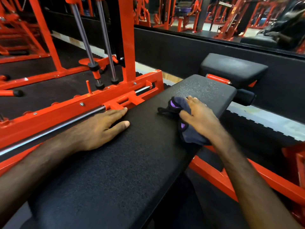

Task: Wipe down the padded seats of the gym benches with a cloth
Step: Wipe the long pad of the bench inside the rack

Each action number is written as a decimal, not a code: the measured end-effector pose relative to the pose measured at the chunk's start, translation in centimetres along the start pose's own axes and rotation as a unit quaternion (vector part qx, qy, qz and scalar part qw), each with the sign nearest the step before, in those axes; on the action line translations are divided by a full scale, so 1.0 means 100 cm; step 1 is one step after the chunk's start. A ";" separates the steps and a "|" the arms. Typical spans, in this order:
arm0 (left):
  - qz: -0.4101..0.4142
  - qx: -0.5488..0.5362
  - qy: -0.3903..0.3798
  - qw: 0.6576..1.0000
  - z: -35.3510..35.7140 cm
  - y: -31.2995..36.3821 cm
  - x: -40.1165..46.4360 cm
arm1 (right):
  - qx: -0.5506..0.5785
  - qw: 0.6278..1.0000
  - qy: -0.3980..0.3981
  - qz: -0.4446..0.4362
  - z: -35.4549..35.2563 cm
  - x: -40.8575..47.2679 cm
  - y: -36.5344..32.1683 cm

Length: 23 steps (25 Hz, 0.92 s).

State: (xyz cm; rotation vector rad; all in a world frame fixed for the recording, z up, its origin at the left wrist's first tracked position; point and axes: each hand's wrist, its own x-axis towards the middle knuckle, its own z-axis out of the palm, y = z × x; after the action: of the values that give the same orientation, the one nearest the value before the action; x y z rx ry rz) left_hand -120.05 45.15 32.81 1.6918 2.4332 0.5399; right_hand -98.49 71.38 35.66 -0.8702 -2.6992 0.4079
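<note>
A long black padded bench seat with a grainy textured cover (125, 162) runs from the near left up toward the far right of the scene. The left hand (100, 128) lies flat on the seat's left edge, palm down, fingers straight and close together, thumb spread out to the right; it holds nothing. The right hand (200, 117) rests on the far right part of the seat and bunches a dark grey cloth with purple patches (179, 111) under it, fingers curled over the crumpled fabric and pressing it against the padding near the seat's right edge. Part of the cloth spills out to the left of the hand and part hangs down on the near side, below the wrist.

Just left of the seat, an orange-red painted steel machine frame (69, 111) carries a shiny chrome rail (54, 128) along its length, and two upright chrome guide rods (105, 40) rise farther back. Beyond the seat's far end sits a smaller black cushioned pad (231, 68). A wall mirror (231, 15) at the far right reflects more orange equipment.
</note>
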 end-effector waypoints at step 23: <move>-0.010 0.000 0.008 1.000 0.002 0.007 -0.001 | -0.007 0.978 -0.100 -0.183 0.010 0.042 -0.039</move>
State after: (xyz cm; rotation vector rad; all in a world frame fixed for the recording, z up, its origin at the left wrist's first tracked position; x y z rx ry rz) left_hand -119.37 45.31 32.85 1.6674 2.4592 0.5534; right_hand -104.14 70.64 36.78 -0.3335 -2.9641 0.4108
